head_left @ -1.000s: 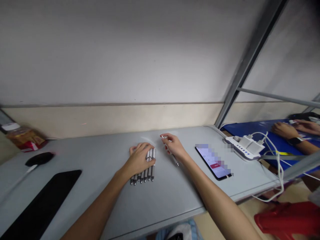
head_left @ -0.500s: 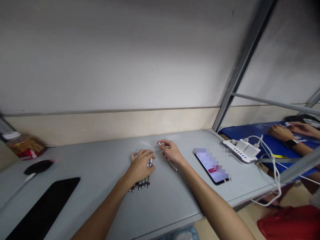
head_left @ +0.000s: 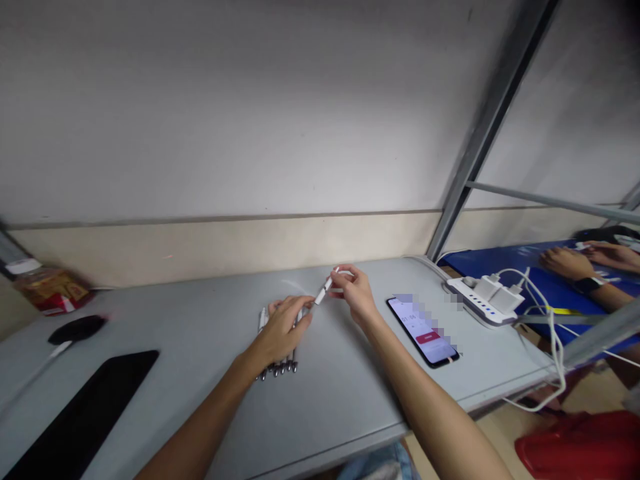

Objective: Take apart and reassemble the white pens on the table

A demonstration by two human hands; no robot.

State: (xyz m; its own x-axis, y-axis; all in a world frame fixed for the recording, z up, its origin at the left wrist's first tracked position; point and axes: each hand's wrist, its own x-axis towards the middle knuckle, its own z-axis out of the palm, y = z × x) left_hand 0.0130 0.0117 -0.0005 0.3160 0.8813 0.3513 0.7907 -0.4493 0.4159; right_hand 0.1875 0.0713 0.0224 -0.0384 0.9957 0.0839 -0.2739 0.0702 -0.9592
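A white pen (head_left: 325, 291) slants above the desk, its upper end pinched in the fingers of my right hand (head_left: 356, 293). At the pen's lower end are the thumb and fingertips of my left hand (head_left: 286, 327), closed around its narrow tip. Beneath my left hand lies a row of several pens (head_left: 283, 367) side by side, metal ends toward me. My left palm and fingers hide most of that row.
Right of my hands lies a lit phone (head_left: 425, 337), with a power strip (head_left: 483, 303) and cables beyond. At left are a black slab (head_left: 90, 413), a black mouse-like object (head_left: 77, 329) and a jar (head_left: 53, 290). A co-worker's hands (head_left: 565, 262) are at a blue table.
My right hand has turned and lifted slightly, bringing the pen across toward my left hand. My left fingertips have moved from the row to the pen's lower end.
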